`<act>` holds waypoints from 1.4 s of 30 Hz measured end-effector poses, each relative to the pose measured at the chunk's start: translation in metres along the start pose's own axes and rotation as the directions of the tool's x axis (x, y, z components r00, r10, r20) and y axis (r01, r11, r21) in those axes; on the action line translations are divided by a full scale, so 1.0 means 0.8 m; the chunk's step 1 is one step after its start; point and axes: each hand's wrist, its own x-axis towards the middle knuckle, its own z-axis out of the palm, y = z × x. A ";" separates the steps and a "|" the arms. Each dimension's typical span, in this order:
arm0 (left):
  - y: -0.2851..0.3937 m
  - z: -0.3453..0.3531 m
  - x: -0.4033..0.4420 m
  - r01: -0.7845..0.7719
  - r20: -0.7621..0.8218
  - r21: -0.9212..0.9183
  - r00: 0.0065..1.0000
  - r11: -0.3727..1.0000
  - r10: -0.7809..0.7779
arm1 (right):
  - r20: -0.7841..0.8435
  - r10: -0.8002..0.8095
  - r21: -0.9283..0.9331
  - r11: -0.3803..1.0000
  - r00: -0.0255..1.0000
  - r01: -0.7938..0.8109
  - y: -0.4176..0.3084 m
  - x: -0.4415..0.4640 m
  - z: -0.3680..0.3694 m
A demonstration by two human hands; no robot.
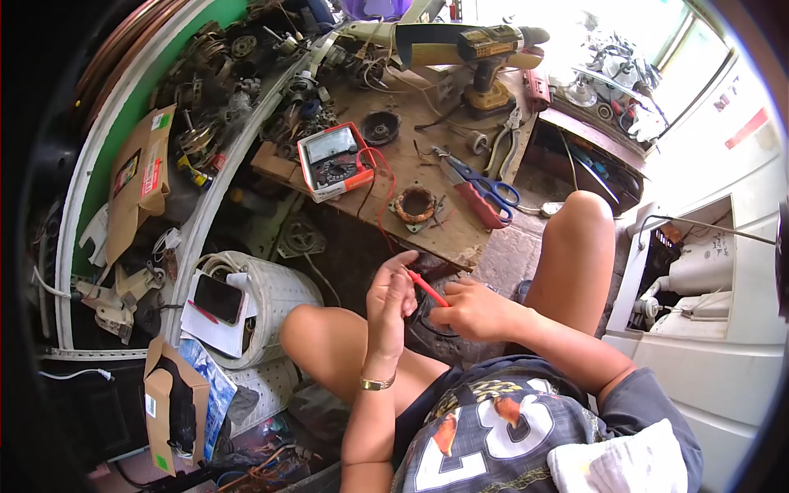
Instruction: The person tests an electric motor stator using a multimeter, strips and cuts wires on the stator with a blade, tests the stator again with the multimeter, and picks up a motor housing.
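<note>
A red multimeter test probe [431, 291] lies slantwise between my two hands above my lap. My right hand [477, 311] is closed round its lower end. The fingers of my left hand [389, 297] are curled at its upper end, with the tip partly hidden by them. On the workbench ahead, a multimeter [339, 168] sits in its red and white box, with a red and a black lead running out. A ring-shaped copper-wound stator [413, 205] stands near the bench's front edge, just beyond my hands.
Blue-handled scissors [485, 191], pliers [505, 141] and a yellow cordless drill [488, 78] lie on the workbench [427, 115]. Motor parts crowd the left shelf [218, 193]. A phone [219, 297] rests on a white drum [283, 292]; an open white appliance [699, 271] stands at right.
</note>
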 end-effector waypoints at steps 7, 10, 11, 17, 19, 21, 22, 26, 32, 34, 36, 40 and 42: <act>-0.013 0.009 0.004 -0.083 -0.101 0.263 0.989 0.961 0.113 | -0.158 0.028 0.248 0.969 0.987 0.012 -0.003 0.000 -0.019; -0.027 0.017 0.007 -0.138 -0.086 0.299 0.982 0.944 0.171 | -0.244 0.365 0.701 0.707 0.898 -0.097 -0.010 0.008 -0.008; -0.030 0.020 0.007 -0.146 -0.065 0.289 0.983 0.946 0.172 | -0.236 0.441 0.754 0.645 0.866 -0.122 -0.010 0.009 -0.005; -0.036 0.015 0.005 -0.159 -0.085 0.179 0.981 0.971 0.176 | -0.178 0.526 0.730 0.637 0.832 -0.247 0.002 0.029 -0.033; -0.039 0.015 0.006 -0.177 -0.082 0.217 0.977 0.960 0.199 | -0.251 0.462 0.691 0.701 0.851 -0.177 0.014 0.030 -0.025; -0.040 0.020 0.006 -0.189 -0.099 0.252 0.971 0.949 0.220 | -0.254 0.404 0.687 0.715 0.879 -0.130 0.025 0.030 -0.021; -0.041 0.024 0.006 -0.191 -0.118 0.267 0.966 0.944 0.229 | -0.194 0.454 0.728 0.660 0.870 -0.182 0.027 0.029 -0.021; -0.042 0.034 0.005 -0.201 -0.142 0.241 0.961 0.950 0.239 | -0.187 0.496 0.832 0.539 0.848 -0.133 0.022 0.032 -0.016; -0.048 0.038 0.006 -0.218 -0.144 0.229 0.956 0.949 0.255 | -0.176 0.502 0.841 0.524 0.847 -0.136 0.024 0.029 -0.016; -0.053 0.036 0.008 -0.223 -0.124 0.209 0.960 0.952 0.252 | -0.181 0.514 0.847 0.515 0.838 -0.133 0.026 0.028 -0.016; -0.056 0.037 0.010 -0.241 -0.088 0.246 0.959 0.939 0.270 | -0.184 0.525 0.854 0.505 0.831 -0.129 0.026 0.027 -0.020; -0.057 0.036 0.013 -0.227 -0.040 0.313 0.967 0.922 0.251 | -0.199 0.546 0.867 0.486 0.814 -0.114 0.029 0.026 -0.034; -0.054 0.036 0.015 -0.215 -0.032 0.369 0.969 0.904 0.244 | -0.199 0.559 0.881 0.461 0.805 -0.103 0.035 0.025 -0.042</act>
